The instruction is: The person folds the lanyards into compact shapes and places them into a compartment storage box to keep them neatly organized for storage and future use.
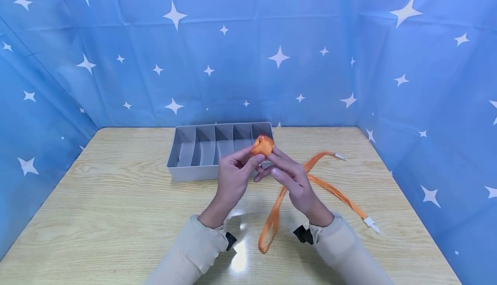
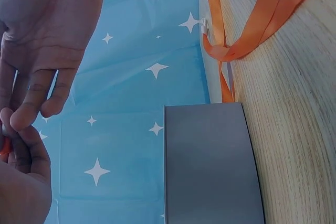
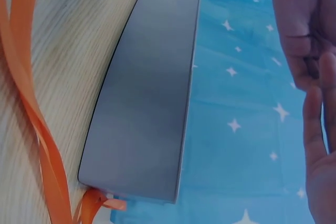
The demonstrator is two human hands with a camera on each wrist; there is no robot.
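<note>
My left hand pinches a small rolled band of orange ribbon between thumb and fingers, raised over the tray's front right corner. Its satin look matches the lanyards on the table. My right hand meets it from the other side, with extended fingers touching the roll and the thumb held lower, apart from it. The left wrist view shows the right palm above the left hand, with only a sliver of orange at the edge. In the right wrist view the roll is out of sight.
A grey tray with several compartments stands at the table's back, near the blue star-printed curtain. Orange lanyard straps lie crossed to the right, with one white clip in front and another white end farther back.
</note>
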